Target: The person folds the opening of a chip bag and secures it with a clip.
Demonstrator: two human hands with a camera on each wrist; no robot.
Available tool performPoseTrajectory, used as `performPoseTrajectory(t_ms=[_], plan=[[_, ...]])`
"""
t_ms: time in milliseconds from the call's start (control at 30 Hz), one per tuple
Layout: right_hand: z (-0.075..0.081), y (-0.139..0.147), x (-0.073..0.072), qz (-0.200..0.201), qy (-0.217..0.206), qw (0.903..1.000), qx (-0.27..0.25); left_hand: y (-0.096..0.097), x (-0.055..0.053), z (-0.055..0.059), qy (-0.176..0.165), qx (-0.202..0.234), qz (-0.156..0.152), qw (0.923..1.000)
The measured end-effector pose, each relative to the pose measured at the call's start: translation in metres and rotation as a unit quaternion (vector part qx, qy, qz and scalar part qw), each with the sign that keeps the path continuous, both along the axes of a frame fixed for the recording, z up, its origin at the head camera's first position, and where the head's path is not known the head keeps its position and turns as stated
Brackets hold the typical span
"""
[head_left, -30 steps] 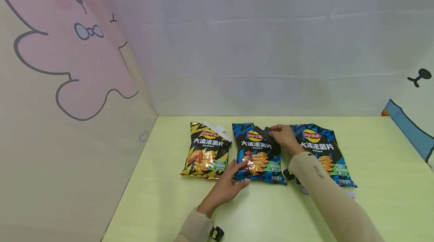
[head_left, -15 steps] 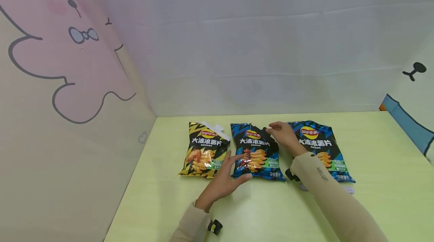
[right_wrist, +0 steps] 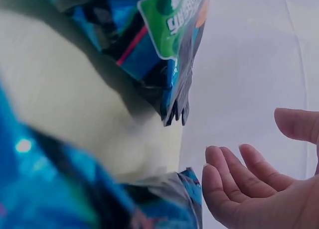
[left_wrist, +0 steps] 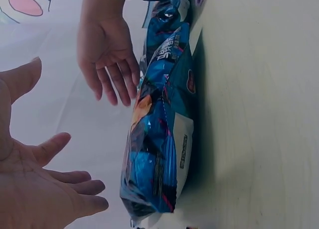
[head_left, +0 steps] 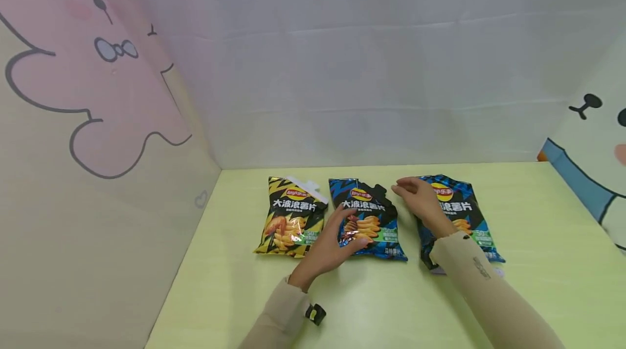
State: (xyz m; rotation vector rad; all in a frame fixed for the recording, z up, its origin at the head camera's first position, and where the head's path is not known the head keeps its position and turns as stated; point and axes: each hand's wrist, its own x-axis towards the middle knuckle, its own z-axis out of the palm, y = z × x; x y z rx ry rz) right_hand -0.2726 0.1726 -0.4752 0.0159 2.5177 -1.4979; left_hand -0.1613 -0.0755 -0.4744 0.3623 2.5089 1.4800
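Note:
In the head view a blue-and-black chip bag (head_left: 364, 224) lies in the middle, a black sealing clip (head_left: 375, 192) across its folded upper right corner. My left hand (head_left: 329, 245) hovers over its lower left side, fingers spread, holding nothing. Just right of that clip is my right hand (head_left: 420, 201), fingers relaxed and apart from it, over the left edge of a second blue chip bag (head_left: 462, 207). Both hands look empty in the wrist views: left hand (left_wrist: 45, 184), right hand (right_wrist: 264, 184). The right sleeve covers part of the second blue bag.
At the left lies a yellow chip bag (head_left: 288, 224) with a white clip (head_left: 308, 188) on its corner. A lavender item (head_left: 499, 272) shows partly below the right bag. A wall sheet (head_left: 367, 93) rises behind the table (head_left: 235, 294).
My right hand has let go of the black clip and drawn off to the right. My left hand has lifted from the middle bag with its fingers spreading. The head view has shifted slightly.

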Motion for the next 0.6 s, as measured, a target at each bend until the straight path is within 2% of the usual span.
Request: performPoseTrajectory(t_ms=[200, 333, 600], plan=[[0.002, 0.011, 0.012, -0.017, 0.028, 0.9994, 0.013, 0.014, -0.012, 0.0, 0.012, 0.037, -0.014, 0.9991], [0.004, 0.016, 0.019, -0.029, 0.029, 0.9987, 0.029, 0.025, -0.019, 0.0, -0.004, 0.064, -0.015, 0.9978], [0.003, 0.033, 0.03, -0.037, 0.041, 0.9975, 0.045, 0.049, -0.025, -0.004, -0.01, 0.074, 0.028, 0.9968]])
